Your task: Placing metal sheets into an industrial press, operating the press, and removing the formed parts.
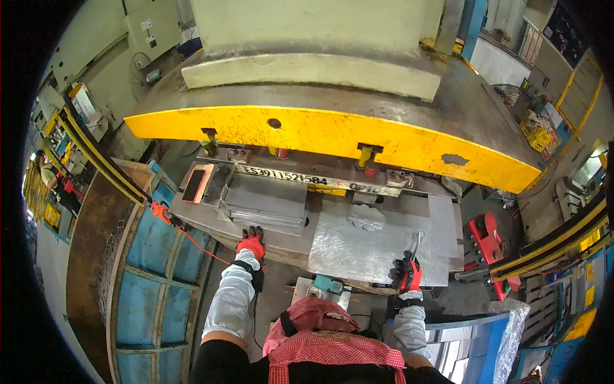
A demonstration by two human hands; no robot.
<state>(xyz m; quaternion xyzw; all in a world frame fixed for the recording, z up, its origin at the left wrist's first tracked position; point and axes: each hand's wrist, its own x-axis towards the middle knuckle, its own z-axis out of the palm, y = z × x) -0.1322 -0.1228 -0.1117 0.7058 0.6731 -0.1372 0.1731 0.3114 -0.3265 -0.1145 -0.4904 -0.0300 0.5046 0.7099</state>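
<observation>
Room: fairly bright, the light is soft and even.
Metal sheet [342, 256]: pale glare on its surface.
Yellow beam [320, 128]: looks curved by the lens, darker beneath.
Picture corners: black; far background is less sharp.

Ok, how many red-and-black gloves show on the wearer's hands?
2. One is on the left hand, at the near edge of the grey metal sheet stack; the other is on the right hand, at the near edge of the broad shiny metal sheet.
</observation>
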